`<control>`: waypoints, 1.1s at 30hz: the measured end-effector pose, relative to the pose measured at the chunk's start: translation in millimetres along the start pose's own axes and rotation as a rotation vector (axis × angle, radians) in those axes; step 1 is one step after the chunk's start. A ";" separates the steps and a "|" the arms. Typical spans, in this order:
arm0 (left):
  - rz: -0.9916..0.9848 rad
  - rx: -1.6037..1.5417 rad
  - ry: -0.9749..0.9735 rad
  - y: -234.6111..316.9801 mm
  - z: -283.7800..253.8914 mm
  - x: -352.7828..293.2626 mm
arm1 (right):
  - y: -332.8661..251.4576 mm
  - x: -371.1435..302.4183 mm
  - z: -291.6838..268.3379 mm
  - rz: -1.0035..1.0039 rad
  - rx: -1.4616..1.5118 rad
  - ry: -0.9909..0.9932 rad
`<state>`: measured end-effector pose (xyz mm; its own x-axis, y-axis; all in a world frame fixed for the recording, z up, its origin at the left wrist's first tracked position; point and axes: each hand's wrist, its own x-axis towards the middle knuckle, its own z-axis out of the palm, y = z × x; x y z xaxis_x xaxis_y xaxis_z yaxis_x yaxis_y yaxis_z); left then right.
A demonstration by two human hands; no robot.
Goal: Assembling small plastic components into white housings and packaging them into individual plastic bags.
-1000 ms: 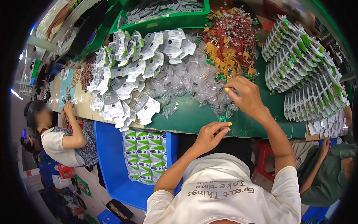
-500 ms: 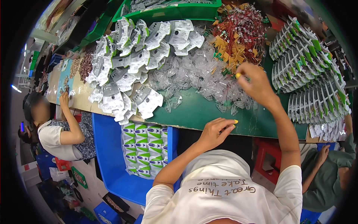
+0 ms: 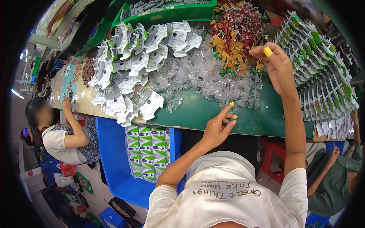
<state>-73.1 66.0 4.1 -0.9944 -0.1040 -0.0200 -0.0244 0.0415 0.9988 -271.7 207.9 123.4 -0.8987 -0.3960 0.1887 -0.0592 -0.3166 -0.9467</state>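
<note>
Two hands I see from my distance. The left hand [image 3: 216, 131] has its fingertips around a small green piece [image 3: 230, 111] over the green table [image 3: 190, 110]; the right hand [image 3: 280, 70] is near the red wires [image 3: 245, 24], fingers bent. Whether either grips something, I am not able to tell.

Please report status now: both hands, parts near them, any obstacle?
Left hand at small green part, hold unclear. Right hand beside red-wired pile, hold unclear. Nearest clutter: clear plastic pieces, heaped beyond left hand.
</note>
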 end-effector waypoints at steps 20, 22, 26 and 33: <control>0.168 -0.376 0.091 57.0 -35.8 10.0 | 4.9 -102.9 45.8 -0.331 -0.881 -0.261; 0.175 -0.366 0.091 56.6 -35.6 10.4 | 8.0 -104.7 43.9 -0.340 -0.899 -0.281; 0.204 -0.323 0.131 55.9 -32.9 10.7 | 6.4 -107.4 54.1 -0.256 -0.828 -0.247; 0.096 -0.365 0.167 53.7 -32.6 -0.3 | 6.7 -109.4 65.1 -0.196 -0.842 -0.308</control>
<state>-70.8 35.9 59.2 -0.9591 -0.2782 0.0512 0.1355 -0.2929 0.9465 -145.4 193.0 113.4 -0.6906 -0.6520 0.3129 -0.6043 0.2825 -0.7450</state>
